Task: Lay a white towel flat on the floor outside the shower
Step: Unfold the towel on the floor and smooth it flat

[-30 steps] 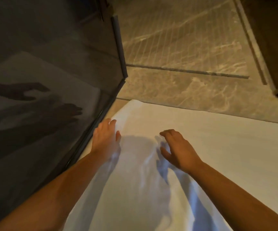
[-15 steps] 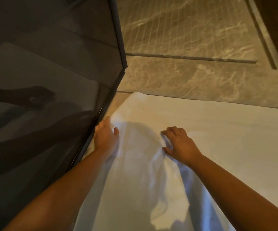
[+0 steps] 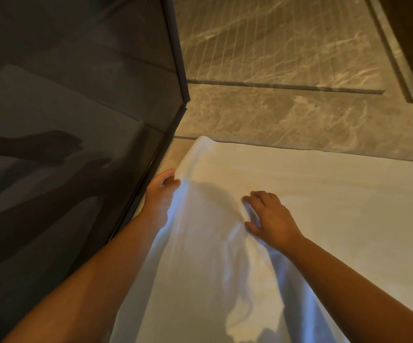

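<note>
Touching towel (image 3: 324,219), hands (image 3: 161,194) (image 3: 269,216) (L fingertips hidden)

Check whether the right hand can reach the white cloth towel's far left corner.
Probably yes: the right hand rests on the white cloth towel, and only bare towel lies between it and the far left corner.

The left grip (image 3: 161,194), flat on the towel (image 3: 324,206) a second ago, now curls round its left edge, lifting it slightly.

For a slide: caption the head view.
By the glass panel, left hand holds the white towel by its edge; right hand presses its middle.
</note>
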`<state>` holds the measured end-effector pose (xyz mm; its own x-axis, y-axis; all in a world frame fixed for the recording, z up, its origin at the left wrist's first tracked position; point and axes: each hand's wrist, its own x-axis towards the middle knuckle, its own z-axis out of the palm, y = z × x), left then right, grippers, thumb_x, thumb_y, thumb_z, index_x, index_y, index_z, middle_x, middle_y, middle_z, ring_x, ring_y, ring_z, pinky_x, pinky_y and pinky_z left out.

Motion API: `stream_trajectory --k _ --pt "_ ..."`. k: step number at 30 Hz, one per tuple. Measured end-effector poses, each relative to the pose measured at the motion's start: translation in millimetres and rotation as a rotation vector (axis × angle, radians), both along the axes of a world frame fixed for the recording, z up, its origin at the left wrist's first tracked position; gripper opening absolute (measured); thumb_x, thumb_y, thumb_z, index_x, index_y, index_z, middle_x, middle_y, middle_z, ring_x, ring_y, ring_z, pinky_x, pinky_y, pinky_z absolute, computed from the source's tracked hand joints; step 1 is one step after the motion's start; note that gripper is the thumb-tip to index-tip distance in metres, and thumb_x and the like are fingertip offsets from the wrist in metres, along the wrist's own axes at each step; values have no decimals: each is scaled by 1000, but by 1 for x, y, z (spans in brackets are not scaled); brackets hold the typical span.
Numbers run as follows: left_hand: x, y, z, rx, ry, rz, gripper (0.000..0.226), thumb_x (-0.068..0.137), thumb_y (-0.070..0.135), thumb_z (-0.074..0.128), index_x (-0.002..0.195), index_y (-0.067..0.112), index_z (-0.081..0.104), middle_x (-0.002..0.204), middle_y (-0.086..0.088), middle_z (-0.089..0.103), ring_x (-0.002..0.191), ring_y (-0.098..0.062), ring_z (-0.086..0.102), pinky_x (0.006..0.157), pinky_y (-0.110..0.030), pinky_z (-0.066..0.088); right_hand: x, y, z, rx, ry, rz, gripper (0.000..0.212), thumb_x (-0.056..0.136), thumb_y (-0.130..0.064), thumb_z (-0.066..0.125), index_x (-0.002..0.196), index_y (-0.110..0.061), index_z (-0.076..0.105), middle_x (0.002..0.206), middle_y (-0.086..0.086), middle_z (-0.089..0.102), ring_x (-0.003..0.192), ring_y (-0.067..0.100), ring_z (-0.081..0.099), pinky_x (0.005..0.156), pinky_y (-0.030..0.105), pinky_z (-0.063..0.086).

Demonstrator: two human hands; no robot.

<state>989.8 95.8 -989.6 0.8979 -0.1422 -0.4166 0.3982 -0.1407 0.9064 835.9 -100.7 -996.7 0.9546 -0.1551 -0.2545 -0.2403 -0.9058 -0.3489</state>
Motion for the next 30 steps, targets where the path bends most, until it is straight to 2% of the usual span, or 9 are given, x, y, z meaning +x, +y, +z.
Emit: stream_trajectory --k 4,7,10,14,18,21,25,28,30 --pt "-6 -4 3 -38 -93 -100 39 82 -11 52 105 20 61 108 -3 60 96 -13 58 74 -17 47 -1 1 -1 2 -9 -5 59 85 -35 57 137 -21 35 145 5 34 131 23 29 98 34 38" --pt "-12 -11 5 -31 -136 -150 41 80 -12 54 103 21 62 98 3 60 87 -6 58 63 -7 47 -2 0 -3 -7 -20 -3 58 85 -36 57 136 -20 36 145 4 34 132 22 29 98 34 38" --pt "-15 -14 8 -14 -135 -166 41 79 -11 55 95 26 64 93 8 62 84 -4 59 59 -6 46 -2 0 -5 2 -29 -14 57 85 -36 57 135 -20 37 146 4 34 132 22 29 99 34 37" --pt "-16 -15 7 22 -119 -239 40 81 -11 53 105 18 64 106 0 63 96 -14 59 80 -20 48 -4 2 -8 15 -47 -25 55 84 -34 59 134 -19 40 146 5 34 133 22 29 98 35 37" --pt "-20 -17 4 84 -154 -308 39 81 -12 53 115 8 60 113 0 58 104 -15 54 82 -13 45 -4 0 -9 9 -55 -23 55 84 -36 59 134 -19 41 146 5 35 133 22 30 98 36 37" --pt "-20 -18 2 111 -175 -315 40 81 -14 53 114 7 60 114 0 58 109 -14 53 92 -22 40 -5 -1 -9 12 -60 -28 54 83 -36 60 132 -20 44 145 4 36 132 22 31 96 36 39" --pt "-5 -10 6 135 -259 -272 43 80 -13 53 110 16 61 115 1 57 102 -11 55 83 -15 43 -4 -3 -11 12 -55 -26 53 83 -38 60 131 -22 45 145 2 36 133 22 30 95 36 40" --pt "13 2 9 197 -319 -176 44 81 -13 51 110 19 61 116 -1 56 86 -12 57 61 -7 44 -4 -5 -11 12 -58 -31 53 81 -39 61 130 -24 46 144 1 38 131 22 31 93 36 40" --pt "20 12 8 376 -407 -175 40 84 -9 50 115 14 60 120 -1 55 91 -9 55 68 -6 42 -4 -6 -11 10 -64 -33 52 80 -40 62 128 -24 48 142 1 39 130 21 33 92 36 41"
